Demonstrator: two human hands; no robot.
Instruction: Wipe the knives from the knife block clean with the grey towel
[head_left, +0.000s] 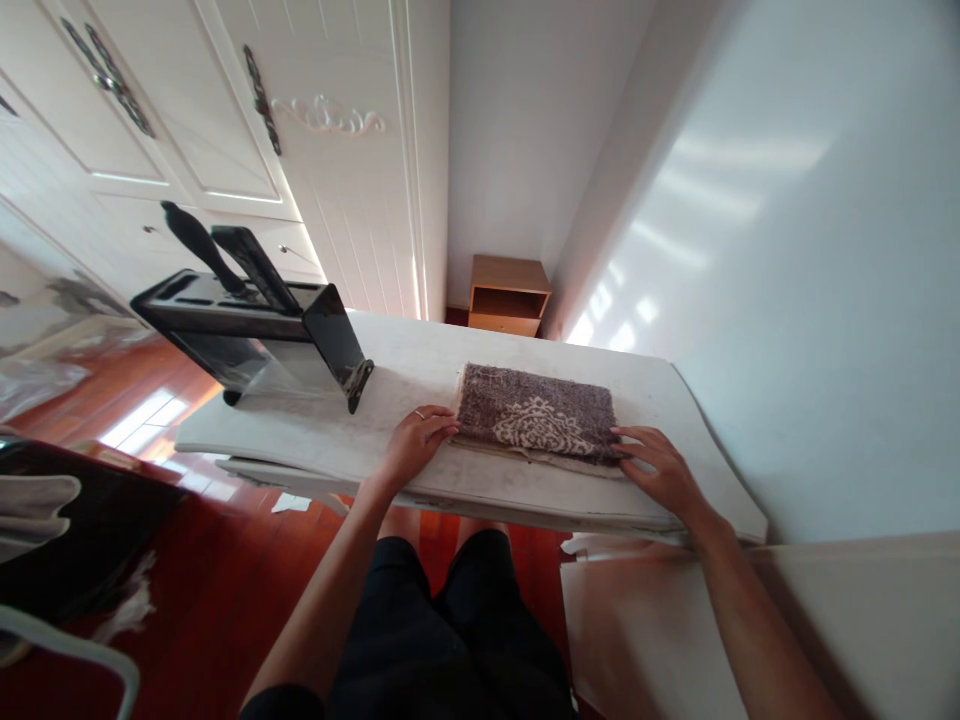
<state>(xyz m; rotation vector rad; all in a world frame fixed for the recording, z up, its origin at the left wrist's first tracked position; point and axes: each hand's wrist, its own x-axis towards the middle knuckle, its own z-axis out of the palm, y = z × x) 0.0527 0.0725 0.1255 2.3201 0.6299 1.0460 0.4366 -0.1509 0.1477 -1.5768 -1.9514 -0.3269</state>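
A folded brown towel (551, 395) with a cream floral pattern lies flat on the white tabletop. Its layered edge faces me. My left hand (421, 440), a ring on one finger, grips the towel's left edge between fingertips and thumb. At the opposite side, my right hand (660, 468) holds the near right edge, with the fingers on the border and the thumb just below. The fingertips under the towel's edges are partly hidden.
A black knife block (247, 325) with dark-handled tools stands at the table's left end. White cabinets (337, 190) rise behind, and a small wooden nightstand (510, 272) sits beyond the table (420, 350). A pale wall (825, 300) borders the right side.
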